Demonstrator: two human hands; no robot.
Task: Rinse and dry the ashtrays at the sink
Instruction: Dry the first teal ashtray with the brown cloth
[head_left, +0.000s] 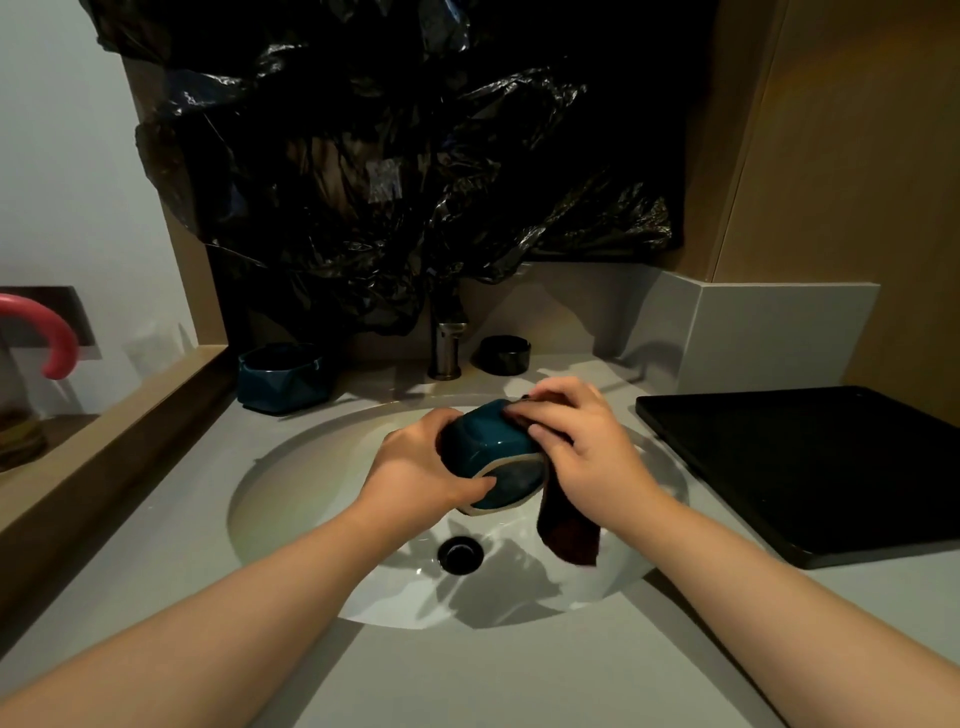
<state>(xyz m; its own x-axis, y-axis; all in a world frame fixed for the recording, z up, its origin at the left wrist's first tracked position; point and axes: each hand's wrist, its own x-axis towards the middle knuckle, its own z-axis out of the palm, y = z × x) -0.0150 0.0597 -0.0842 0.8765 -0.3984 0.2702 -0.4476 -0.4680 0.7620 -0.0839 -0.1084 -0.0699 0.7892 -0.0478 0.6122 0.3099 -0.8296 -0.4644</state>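
1. Tabletop (467, 686): grey surface around the white sink (311, 467), with a flat black tray (805, 467) lying on it at the right.
2. Left hand (415, 462): its grip is clenched round the left side of the teal ashtray (483, 441), with the thumb along the lower edge. The ashtray hangs over the basin, clear of the bowl and in front of the faucet (445, 348).
3. Right hand (587, 447): the fingers grip a dark cloth (569, 535) and press it against the ashtray's upper right side. The loose end of the cloth hangs below the hand.
4. Orientation: the held ashtray is tipped onto its side. Its unglazed base ring faces the person and slightly down, and the mouth faces away toward the faucet, out of sight. Its wide axis runs left to right between the two hands.
5. Remaining ashtrays: a second teal ashtray (283, 376) stands upright on the tabletop left of the faucet, and a black ashtray (504, 355) stands just right of it.
6. Progress, as a judgement: no water is visible at the faucet, so the held piece appears to be at the drying step. Whether the other two have been rinsed or dried cannot be told, so the task looks at most partly done.
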